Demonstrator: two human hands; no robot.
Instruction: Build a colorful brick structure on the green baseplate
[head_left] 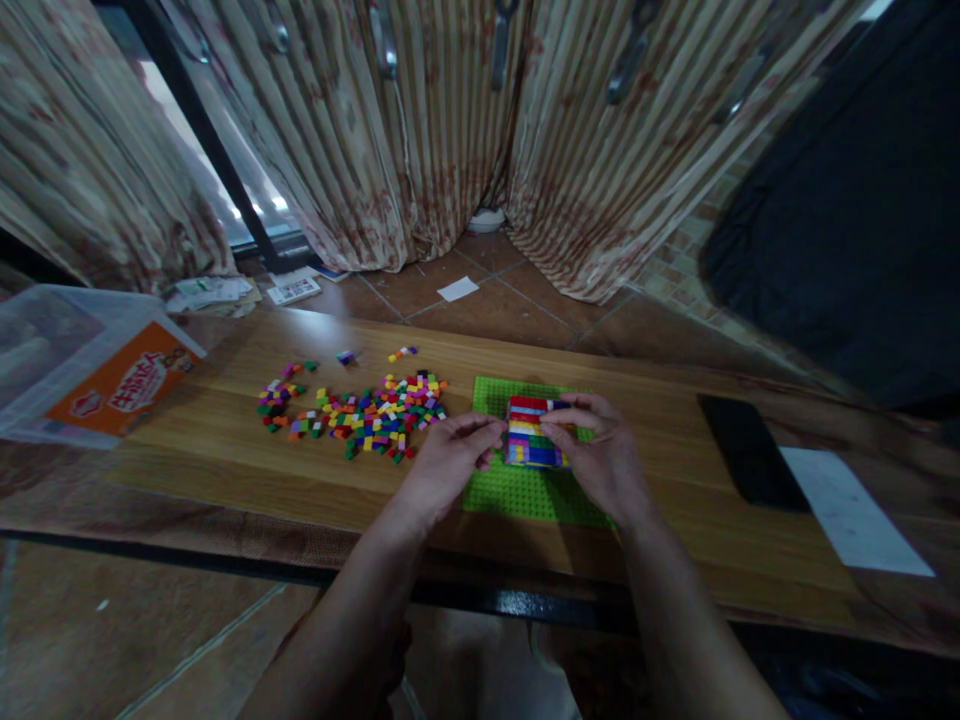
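A block of stacked building bricks point(526, 432), in rows of red, white, yellow, green, blue and purple, sits on a green studded baseplate point(499, 495). My left hand point(459, 450) is at the block's left side, with thumb and forefinger pinched together; whatever lies between those fingertips is too small to make out. From the right, my right hand point(604, 455) curls its fingers round the block, the thumb against its top and the forefinger near the far right corner. That hand hides the block's right part.
Loose coloured bricks point(382, 415) lie scattered left of the baseplate on the wooden table point(247, 460). A clear plastic box point(90, 365) with an orange label stands at far left. To the right lie a black phone point(752, 452) and a white sheet point(855, 510). Curtains point(360, 150) hang beyond.
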